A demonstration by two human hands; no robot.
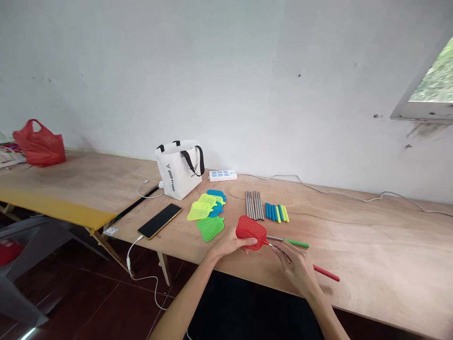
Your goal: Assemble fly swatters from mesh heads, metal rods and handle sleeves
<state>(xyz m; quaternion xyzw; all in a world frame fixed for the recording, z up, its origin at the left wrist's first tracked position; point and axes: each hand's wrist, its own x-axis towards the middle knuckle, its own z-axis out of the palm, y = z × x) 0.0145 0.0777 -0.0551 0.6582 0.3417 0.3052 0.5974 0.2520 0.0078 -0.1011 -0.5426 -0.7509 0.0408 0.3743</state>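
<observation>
My left hand (235, 243) grips a red fly swatter head (252, 231), thumb lying over its perforated face. Around a thin metal rod at the head's neck, my right hand (292, 262) is closed; the rod's red handle (326, 273) sticks out to the right beyond it. Just past my right hand, a metal rod with a green handle (296, 243) lies on the table. Left of the red head lies a green swatter head (211, 228), with yellow swatter heads (200, 210) and blue swatter heads (216, 193) overlapping behind it.
Several metal rods (254, 206) lie side by side, near a row of blue and yellow handles (277, 212). A phone (160, 220) with a cable rests at the left edge. Behind stand a white bag (180, 170) and a power strip (222, 175). A red plastic bag (39, 144) sits on the neighbouring table.
</observation>
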